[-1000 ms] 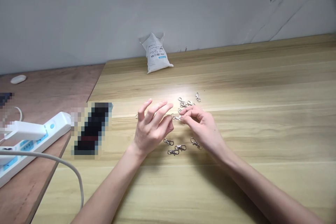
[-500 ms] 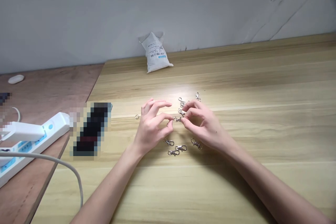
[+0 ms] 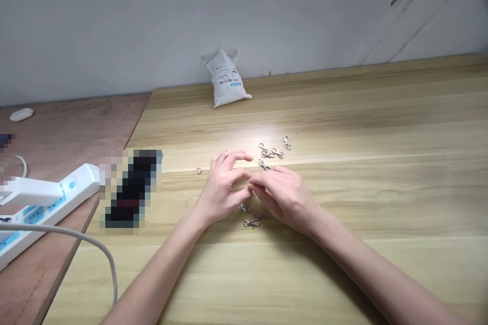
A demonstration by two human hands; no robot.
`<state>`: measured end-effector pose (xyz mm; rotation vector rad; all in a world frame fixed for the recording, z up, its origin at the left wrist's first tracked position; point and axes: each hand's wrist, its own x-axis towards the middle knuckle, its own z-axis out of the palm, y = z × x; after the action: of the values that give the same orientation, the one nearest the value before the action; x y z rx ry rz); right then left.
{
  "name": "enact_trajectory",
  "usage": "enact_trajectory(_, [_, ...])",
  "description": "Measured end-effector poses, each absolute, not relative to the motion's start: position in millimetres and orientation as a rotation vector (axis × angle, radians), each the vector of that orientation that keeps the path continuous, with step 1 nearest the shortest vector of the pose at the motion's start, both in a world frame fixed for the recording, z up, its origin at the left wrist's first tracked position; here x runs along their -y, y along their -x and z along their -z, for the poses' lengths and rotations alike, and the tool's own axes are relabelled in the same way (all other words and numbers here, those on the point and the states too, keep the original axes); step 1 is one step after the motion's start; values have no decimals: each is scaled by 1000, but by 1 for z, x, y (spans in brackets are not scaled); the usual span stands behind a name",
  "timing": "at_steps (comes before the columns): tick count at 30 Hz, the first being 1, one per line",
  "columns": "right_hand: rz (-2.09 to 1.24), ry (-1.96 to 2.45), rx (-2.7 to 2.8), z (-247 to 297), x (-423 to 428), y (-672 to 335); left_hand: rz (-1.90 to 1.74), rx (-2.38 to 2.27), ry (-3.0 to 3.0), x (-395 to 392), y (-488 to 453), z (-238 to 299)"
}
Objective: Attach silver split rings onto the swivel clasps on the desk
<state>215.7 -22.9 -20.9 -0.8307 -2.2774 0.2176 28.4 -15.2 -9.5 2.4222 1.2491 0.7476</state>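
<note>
My left hand (image 3: 223, 190) and my right hand (image 3: 282, 198) meet at the fingertips above the pale wooden table (image 3: 343, 111). Their curled fingers hide whatever lies between them, and no clasp shows there. Just beyond them lies a small silver swivel lobster clasp (image 3: 263, 164), with several more (image 3: 269, 153) in a loose group behind it. Other clasps (image 3: 251, 222) lie in front, partly under my right hand. A small split ring (image 3: 199, 170) sits left of my left hand.
A white barcoded plastic bag (image 3: 226, 78) leans against the wall at the table's back edge. To the left, a lower reddish wooden surface (image 3: 68, 127) holds a white power strip (image 3: 57, 198) with a grey cable (image 3: 76, 231). A pixelated object (image 3: 131, 190) lies at the table's left edge.
My hands have come closer together, and my right hand has moved left and toward me. The clasp held between them is now out of sight, and my right hand partly covers the front clasps.
</note>
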Motion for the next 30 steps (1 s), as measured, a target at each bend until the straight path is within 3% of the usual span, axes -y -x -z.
enact_trajectory(9, [-562, 1013, 2133, 25, 24, -218, -794, -1279, -2619, 15, -33, 11])
enact_trajectory(19, [-471, 1015, 2144, 26, 23, -216, -855, -1455, -2611, 17, -37, 9])
enact_trajectory(30, [-716, 1028, 1950, 24, 25, -220, -806, -1287, -2324, 11, -23, 7])
